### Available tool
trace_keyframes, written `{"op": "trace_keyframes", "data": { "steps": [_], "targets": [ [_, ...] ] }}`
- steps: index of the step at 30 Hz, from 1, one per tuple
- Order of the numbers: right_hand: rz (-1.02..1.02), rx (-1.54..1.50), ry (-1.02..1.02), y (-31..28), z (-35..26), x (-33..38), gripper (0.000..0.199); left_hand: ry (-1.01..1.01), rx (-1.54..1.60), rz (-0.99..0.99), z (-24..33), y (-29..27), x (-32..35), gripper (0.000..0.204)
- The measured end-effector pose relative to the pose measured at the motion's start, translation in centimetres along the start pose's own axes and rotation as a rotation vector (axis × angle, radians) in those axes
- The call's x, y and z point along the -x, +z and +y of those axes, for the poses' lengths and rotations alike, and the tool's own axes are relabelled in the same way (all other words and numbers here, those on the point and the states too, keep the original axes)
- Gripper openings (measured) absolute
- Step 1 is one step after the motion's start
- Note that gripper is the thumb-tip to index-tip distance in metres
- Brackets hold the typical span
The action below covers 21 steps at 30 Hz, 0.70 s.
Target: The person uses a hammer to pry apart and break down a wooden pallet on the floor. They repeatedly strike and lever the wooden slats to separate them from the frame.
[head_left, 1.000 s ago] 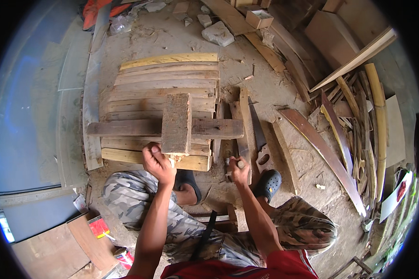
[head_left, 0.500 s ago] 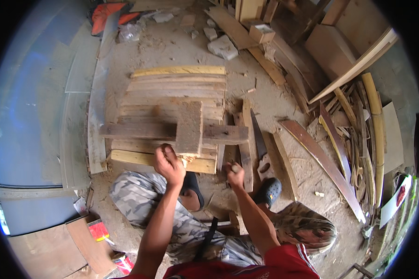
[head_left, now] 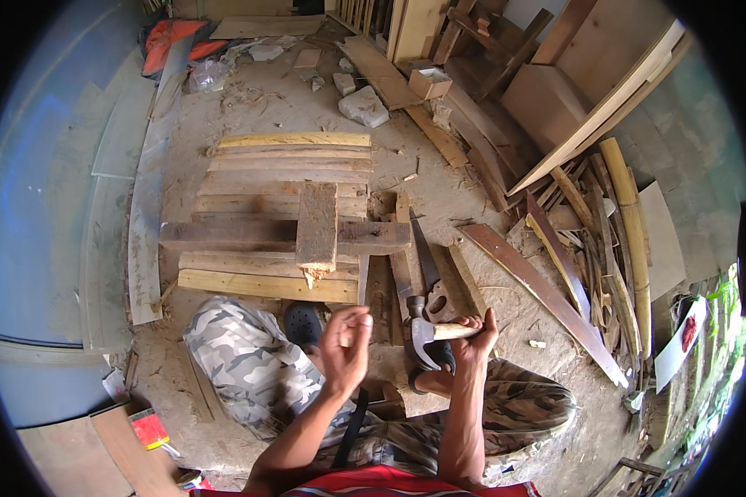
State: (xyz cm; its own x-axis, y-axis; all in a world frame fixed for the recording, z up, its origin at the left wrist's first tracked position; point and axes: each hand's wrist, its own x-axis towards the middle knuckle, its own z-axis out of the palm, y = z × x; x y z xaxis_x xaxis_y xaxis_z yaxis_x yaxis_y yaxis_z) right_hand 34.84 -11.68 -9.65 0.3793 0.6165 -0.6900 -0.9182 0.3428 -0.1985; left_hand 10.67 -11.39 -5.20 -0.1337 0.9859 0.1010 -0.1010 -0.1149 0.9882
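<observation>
Left hand [head_left: 346,335]: lifted off the short block [head_left: 317,225] at frame centre, fingers pinched together on something too small to tell | right hand [head_left: 472,335]: now raised, fingers clamped on claw hammer [head_left: 427,334] handle, lower centre | block rests across planks [head_left: 282,178].

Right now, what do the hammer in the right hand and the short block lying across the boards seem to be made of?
The hammer seems to have a dark grey, dull metal head, probably steel, on a pale, bare wooden handle held in the right hand. The short block looks like rough, unpainted wood: brown, weathered, with grain lines and a splintered near end. The boards under it look like the same raw timber.
</observation>
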Motion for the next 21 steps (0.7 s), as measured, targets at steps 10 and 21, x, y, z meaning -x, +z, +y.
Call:
{"op": "trace_keyframes", "data": {
  "steps": [10, 21],
  "targets": [
    [-0.138, -0.205, 0.061, 1.8, -1.1, 6.3, 0.051, -0.680, 0.480, -0.379, 2.9, 3.5, 2.4, 0.041],
    [-0.428, 0.253, -0.288, 4.5, 1.4, 10.8, 0.042, -0.937, 1.094, -0.278, -1.9, 1.6, 3.5, 0.051]
  ]
}}
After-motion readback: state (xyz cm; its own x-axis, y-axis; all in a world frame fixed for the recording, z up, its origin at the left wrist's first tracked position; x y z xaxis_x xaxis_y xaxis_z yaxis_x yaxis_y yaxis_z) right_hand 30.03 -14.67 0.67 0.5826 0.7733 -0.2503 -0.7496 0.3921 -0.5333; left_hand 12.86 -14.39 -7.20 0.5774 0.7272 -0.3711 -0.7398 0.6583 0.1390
